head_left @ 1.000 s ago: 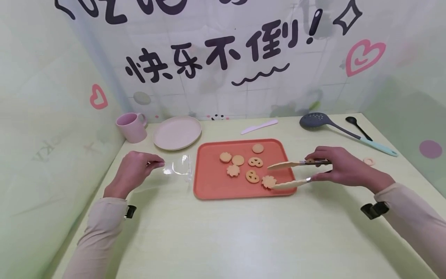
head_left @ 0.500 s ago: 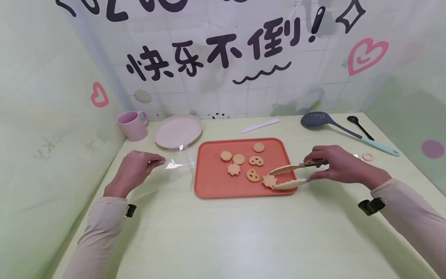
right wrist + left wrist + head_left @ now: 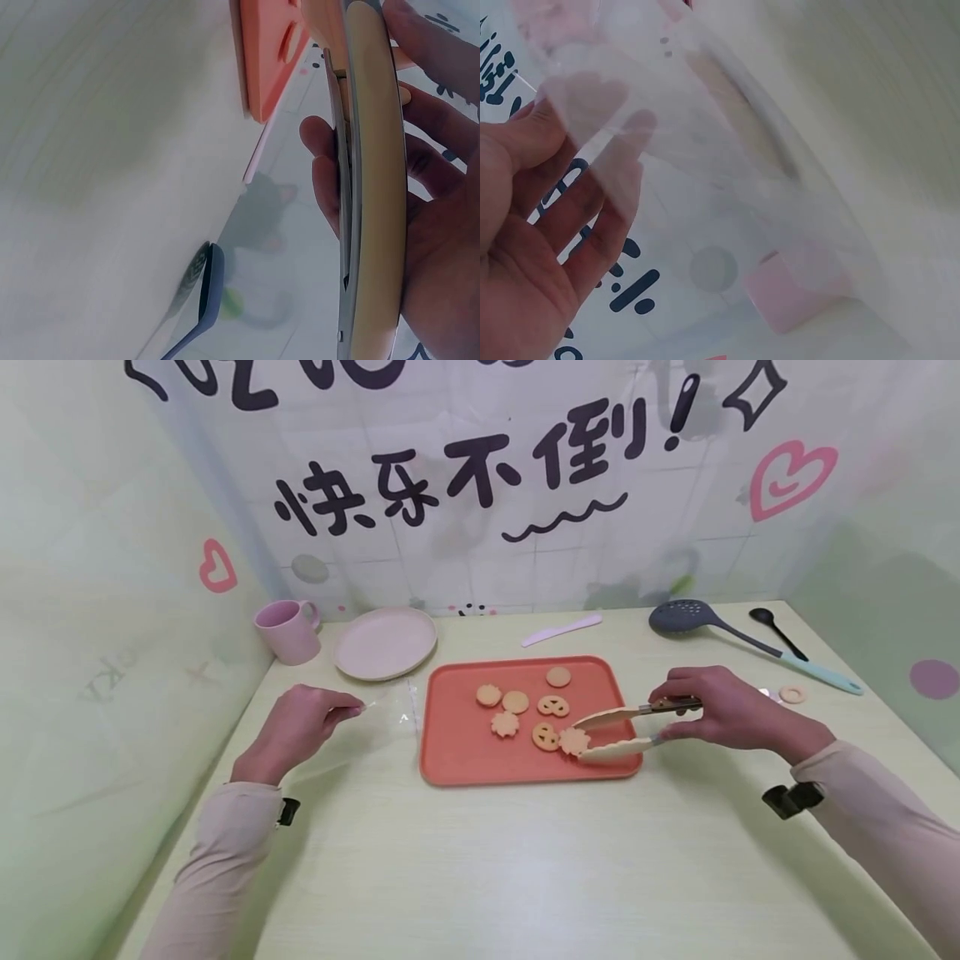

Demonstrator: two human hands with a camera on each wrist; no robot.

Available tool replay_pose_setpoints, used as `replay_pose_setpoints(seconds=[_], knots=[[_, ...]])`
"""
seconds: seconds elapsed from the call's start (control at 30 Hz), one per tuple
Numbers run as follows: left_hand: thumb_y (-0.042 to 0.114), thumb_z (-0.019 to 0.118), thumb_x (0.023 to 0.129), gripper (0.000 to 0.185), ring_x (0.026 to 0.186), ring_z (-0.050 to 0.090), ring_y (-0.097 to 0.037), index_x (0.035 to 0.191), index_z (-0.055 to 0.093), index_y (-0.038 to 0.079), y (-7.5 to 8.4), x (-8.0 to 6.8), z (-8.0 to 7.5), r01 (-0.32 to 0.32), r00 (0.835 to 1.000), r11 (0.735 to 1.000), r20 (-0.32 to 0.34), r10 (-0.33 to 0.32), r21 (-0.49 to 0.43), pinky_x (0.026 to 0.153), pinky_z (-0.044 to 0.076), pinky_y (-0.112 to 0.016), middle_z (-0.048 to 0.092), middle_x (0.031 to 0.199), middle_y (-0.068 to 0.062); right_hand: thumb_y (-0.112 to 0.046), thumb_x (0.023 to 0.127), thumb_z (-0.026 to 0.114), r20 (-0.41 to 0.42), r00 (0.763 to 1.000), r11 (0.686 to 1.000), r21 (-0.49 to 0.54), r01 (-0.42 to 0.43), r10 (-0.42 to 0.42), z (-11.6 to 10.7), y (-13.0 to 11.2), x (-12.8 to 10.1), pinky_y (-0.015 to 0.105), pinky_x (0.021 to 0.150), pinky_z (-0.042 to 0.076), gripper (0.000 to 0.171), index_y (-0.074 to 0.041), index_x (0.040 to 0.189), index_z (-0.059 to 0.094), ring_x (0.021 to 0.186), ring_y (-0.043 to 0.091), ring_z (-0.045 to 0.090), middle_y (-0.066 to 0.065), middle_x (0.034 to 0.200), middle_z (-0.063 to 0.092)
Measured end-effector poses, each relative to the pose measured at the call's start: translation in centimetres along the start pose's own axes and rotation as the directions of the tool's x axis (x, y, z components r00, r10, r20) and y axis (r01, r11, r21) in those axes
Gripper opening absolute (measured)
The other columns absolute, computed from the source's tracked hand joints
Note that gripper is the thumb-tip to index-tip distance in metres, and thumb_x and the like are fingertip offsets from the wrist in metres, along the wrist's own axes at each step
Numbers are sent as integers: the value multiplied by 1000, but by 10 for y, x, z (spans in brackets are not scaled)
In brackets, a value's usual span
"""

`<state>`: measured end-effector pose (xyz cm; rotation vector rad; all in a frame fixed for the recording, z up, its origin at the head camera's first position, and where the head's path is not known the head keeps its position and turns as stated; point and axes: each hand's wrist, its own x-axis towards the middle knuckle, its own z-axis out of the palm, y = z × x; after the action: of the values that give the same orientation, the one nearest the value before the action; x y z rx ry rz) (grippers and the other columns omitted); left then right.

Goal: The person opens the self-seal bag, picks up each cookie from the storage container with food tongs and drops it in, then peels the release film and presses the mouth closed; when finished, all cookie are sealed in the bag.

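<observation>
A pair of cream-tipped metal tongs (image 3: 626, 731) was gripped by the right hand (image 3: 720, 708), its tips closed about a flower-shaped biscuit (image 3: 573, 741) on the near right of the orange plastic tray (image 3: 457, 760). A clear plastic bag (image 3: 390, 714) was pinched by the left hand (image 3: 300, 727), left of the tray on the pale green counter (image 3: 525, 868).

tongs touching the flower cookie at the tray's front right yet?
Touching. In the head view the lower arm of the tongs meets the edge of the flower cookie on the orange tray; the upper arm sits just above it. Right hand holds the tongs.
</observation>
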<state>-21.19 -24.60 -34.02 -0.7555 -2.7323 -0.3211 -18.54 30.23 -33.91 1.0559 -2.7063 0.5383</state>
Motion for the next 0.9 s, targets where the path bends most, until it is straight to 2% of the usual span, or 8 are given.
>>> replay_pose_setpoints(seconds=[0.27,0.53,0.67,0.77,0.9], knots=[[14,76,88,13,80,75,-25,100,81,11,0,3,1,0,999,1000,35,0,7,75,59,-46,80,91,-5,-23,69,93,-21,1000,1000,-3,10,-10,3,-8,14,23,65,55,35,-20,99,76,75,0,60,-19,86,60],[12,78,86,14,81,75,-25,100,82,12,2,2,2,-1,999,1000,39,1,1,75,59,-46,80,92,-5,-22,72,91,-18,1000,997,71,4,-3,15,-20,38,25,70,59,32,-21,101,77,79,1,65,-15,87,63],[12,79,85,14,81,75,-25,99,82,12,3,3,3,-5,999,1000,40,5,-7,75,59,-46,80,91,-4,-21,74,90,-16,1000,995,98,10,-9,22,-28,52,22,67,54,29,-17,100,76,74,8,61,-11,85,62],[11,79,84,14,80,75,-25,98,82,12,4,4,3,-13,999,1000,36,14,-11,75,59,-46,80,90,-4,-24,75,89,-15,1000,992,124,5,-3,27,-36,63,25,65,51,30,-15,101,77,74,14,57,-7,86,62],[11,79,85,14,82,75,-25,99,82,12,4,4,3,-8,999,1000,49,9,-10,76,59,-46,80,91,-4,-29,76,89,-10,1000,987,162,-2,4,34,-49,79,31,68,52,36,-12,104,77,79,14,61,-1,92,67]])
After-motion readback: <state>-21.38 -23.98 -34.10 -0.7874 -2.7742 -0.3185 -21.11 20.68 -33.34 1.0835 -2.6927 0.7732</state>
